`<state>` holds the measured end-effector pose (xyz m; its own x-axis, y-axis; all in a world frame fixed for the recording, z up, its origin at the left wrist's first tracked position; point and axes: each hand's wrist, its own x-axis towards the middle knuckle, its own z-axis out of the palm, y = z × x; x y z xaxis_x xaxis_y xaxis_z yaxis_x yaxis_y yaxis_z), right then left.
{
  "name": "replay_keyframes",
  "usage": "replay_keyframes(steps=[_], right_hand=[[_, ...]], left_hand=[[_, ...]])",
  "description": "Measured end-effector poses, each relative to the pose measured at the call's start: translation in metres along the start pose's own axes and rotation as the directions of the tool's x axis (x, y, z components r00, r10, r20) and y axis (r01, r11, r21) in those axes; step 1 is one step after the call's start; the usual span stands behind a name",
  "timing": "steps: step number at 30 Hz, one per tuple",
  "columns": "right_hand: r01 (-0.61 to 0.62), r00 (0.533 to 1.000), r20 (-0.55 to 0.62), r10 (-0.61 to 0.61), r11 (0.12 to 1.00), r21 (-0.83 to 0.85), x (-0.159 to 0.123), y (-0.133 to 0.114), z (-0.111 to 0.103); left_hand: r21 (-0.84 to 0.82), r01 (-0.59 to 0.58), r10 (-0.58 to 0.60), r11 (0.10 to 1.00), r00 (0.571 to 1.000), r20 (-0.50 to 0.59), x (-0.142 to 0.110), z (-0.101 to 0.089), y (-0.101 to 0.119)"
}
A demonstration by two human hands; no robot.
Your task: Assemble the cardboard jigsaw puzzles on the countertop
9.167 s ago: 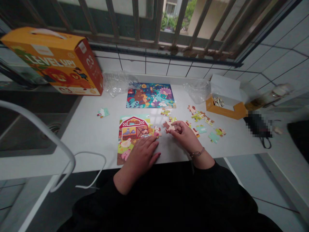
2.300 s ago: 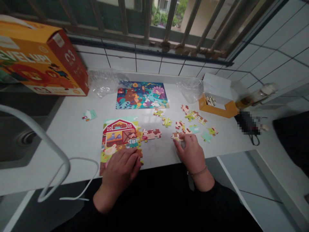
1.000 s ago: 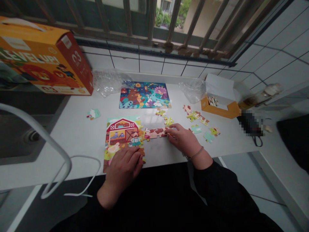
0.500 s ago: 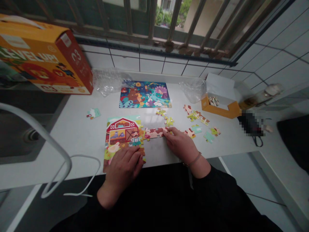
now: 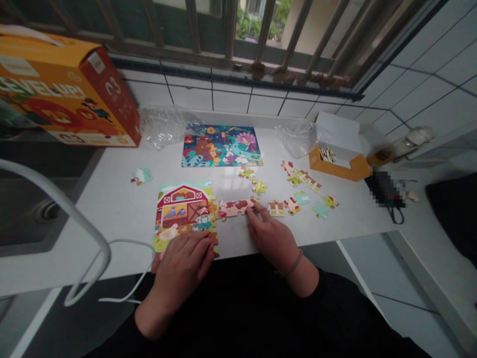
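A partly joined farm puzzle (image 5: 183,211) with a red barn and a farmer lies near the counter's front edge. My left hand (image 5: 186,256) rests flat over its lower part, fingers stretched out, covering some of the picture. From the puzzle's right side runs a strip of cow puzzle pieces (image 5: 234,208), which appears to touch it. My right hand (image 5: 274,236) has its fingertips closed on the strip's right end; the thumb is mostly hidden. Just right of that hand lie a brown-and-cream puzzle piece (image 5: 276,209) and a brown-spotted puzzle piece (image 5: 291,205).
More loose pieces (image 5: 303,180) lie to the right, and a duck piece (image 5: 141,176) lies at left. Behind are a blue finished puzzle (image 5: 222,145), plastic wrap (image 5: 296,138) and an open orange box (image 5: 337,166) holding pieces. A large orange box (image 5: 70,94) and white cable (image 5: 89,223) stand left.
The farm puzzle and the cow strip have shifted slightly left with both hands. My right hand has also moved a little towards me, uncovering the brown-and-cream piece. The view has shifted slightly.
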<state>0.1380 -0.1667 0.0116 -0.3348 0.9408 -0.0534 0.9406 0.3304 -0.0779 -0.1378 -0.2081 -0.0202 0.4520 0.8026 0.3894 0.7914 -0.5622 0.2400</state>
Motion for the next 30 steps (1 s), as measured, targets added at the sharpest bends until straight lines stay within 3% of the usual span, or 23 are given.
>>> replay_keyframes(steps=[6, 20, 27, 30], right_hand=[[-0.019, 1.000, -0.012, 0.019, 0.999, 0.034, 0.001, -0.009, 0.001], [-0.018, 1.000, -0.013, 0.019, 0.998, 0.067, 0.009, 0.001, -0.006], [-0.103, 0.983, -0.135, 0.124, 0.983, 0.154, 0.042, 0.048, -0.021], [-0.125, 0.984, -0.109, 0.139, 0.985, 0.122, 0.061, 0.064, -0.023]], left_hand=[[0.005, 0.004, -0.004, 1.000, 1.000, 0.018, -0.004, -0.006, -0.004], [0.030, -0.033, 0.032, 0.999, 0.999, 0.032, 0.006, -0.005, -0.012], [0.052, 0.001, -0.002, 0.999, 1.000, 0.020, 0.003, -0.003, -0.011], [0.054, -0.003, 0.003, 0.999, 1.000, 0.000, 0.002, -0.003, -0.010]])
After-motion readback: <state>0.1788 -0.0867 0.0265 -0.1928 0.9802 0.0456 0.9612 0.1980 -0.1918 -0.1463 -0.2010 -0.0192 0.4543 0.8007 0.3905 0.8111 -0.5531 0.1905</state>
